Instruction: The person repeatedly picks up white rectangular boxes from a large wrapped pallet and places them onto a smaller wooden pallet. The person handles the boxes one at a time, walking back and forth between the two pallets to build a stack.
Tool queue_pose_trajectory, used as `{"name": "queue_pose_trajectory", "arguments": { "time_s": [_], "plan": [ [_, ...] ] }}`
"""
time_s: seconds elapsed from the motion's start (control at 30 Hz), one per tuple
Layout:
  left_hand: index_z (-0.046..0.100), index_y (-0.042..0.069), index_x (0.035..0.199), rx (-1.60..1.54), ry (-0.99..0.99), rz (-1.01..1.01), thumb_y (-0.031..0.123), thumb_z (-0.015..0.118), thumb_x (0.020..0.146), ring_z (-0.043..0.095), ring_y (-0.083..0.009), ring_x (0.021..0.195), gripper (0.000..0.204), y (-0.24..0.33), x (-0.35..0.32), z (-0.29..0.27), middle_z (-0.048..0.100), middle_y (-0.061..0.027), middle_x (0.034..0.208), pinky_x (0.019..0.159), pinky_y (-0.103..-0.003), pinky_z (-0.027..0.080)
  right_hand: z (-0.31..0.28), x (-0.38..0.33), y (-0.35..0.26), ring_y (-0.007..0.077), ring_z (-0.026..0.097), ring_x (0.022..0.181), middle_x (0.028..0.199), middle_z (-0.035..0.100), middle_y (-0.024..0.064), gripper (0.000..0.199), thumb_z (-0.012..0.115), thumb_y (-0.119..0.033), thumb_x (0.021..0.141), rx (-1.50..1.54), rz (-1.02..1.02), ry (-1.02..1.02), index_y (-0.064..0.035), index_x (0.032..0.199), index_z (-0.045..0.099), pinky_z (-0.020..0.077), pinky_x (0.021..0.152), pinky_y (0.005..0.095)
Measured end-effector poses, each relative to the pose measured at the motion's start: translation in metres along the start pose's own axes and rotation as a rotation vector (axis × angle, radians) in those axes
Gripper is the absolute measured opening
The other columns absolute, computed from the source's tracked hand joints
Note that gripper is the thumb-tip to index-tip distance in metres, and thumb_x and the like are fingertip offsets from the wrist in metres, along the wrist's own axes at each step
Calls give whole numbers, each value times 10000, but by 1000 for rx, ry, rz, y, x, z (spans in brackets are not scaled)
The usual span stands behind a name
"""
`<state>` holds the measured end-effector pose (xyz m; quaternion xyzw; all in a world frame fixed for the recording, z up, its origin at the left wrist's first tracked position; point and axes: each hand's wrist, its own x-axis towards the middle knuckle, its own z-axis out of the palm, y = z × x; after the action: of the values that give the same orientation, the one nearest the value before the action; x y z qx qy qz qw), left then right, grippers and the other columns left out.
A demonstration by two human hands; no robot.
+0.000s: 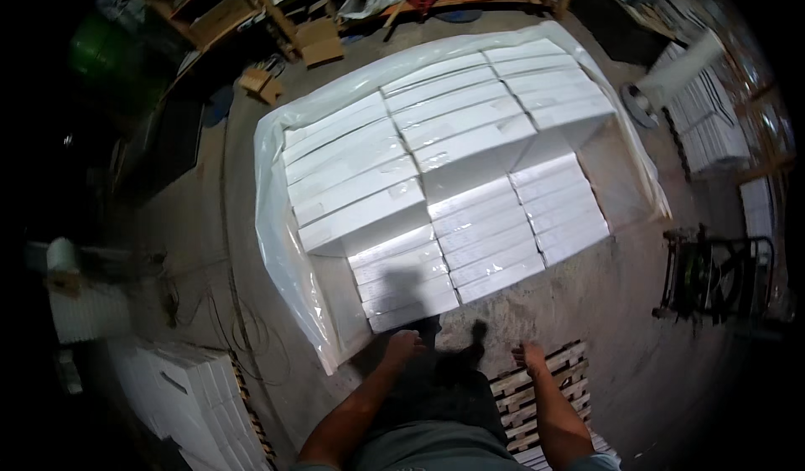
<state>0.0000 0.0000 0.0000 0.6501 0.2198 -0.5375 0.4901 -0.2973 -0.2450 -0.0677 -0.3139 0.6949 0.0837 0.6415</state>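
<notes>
My left hand (407,345) hangs in front of my body, just short of the near edge of a stack of white flat boxes (490,257). Its fingers are loosely bent with a gap between them, and nothing shows in it. Further right, my right hand (528,356) is held out over the floor near a wooden pallet (543,387), fingers apart and holding nothing. The boxes lie in tight rows, several layers higher at the back than at the front. Clear plastic film (275,211) stands around the stack's back and sides, its near side gaping.
More white boxes (189,400) stand on a pallet at lower left. At right are a dark metal frame (717,274), a roll of film (683,72) and stacked white packs (713,131). Small cardboard boxes (262,85) lie before the back shelves. Cords (251,337) trail over the left floor.
</notes>
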Motion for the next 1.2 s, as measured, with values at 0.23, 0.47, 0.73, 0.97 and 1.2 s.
{"name": "queue_pose_trajectory", "arguments": {
  "time_s": [0.23,0.47,0.73,0.97,1.2],
  "plan": [
    [551,-5,965,318,-102,61,229,512,860,592,-222,685,260,-48,-50,44,585,-111,815,569,-340,482,-99,-101,134,239,599,601,799,612,144,311,499,-215,895,115,56,163,50,1049,549,467,465,348],
    [507,-61,955,614,-243,-28,160,433,918,570,-235,649,236,-46,-107,127,559,-147,835,551,-315,484,-127,-158,270,199,466,493,690,543,109,279,471,-223,923,739,185,230,28,1039,502,379,406,300],
    [493,-75,980,1086,-500,15,186,457,875,612,-320,667,284,-59,-95,186,607,-225,849,561,-407,515,-25,-202,446,274,584,638,815,608,151,338,547,-281,873,1096,147,439,26,1009,579,475,525,390],
    [436,-102,1124,1397,-652,-15,195,384,877,620,-393,771,389,-75,-32,198,583,-277,996,615,-457,525,133,-266,546,339,620,878,1102,579,221,438,526,-308,888,961,-59,594,21,1176,508,526,697,429],
    [443,-92,1124,1554,-755,1,218,437,879,614,-366,744,395,-120,-50,249,585,-251,951,593,-422,531,105,-345,536,333,624,862,1113,585,188,399,504,-246,905,1450,477,529,35,1189,496,531,701,444]
  ]
}}
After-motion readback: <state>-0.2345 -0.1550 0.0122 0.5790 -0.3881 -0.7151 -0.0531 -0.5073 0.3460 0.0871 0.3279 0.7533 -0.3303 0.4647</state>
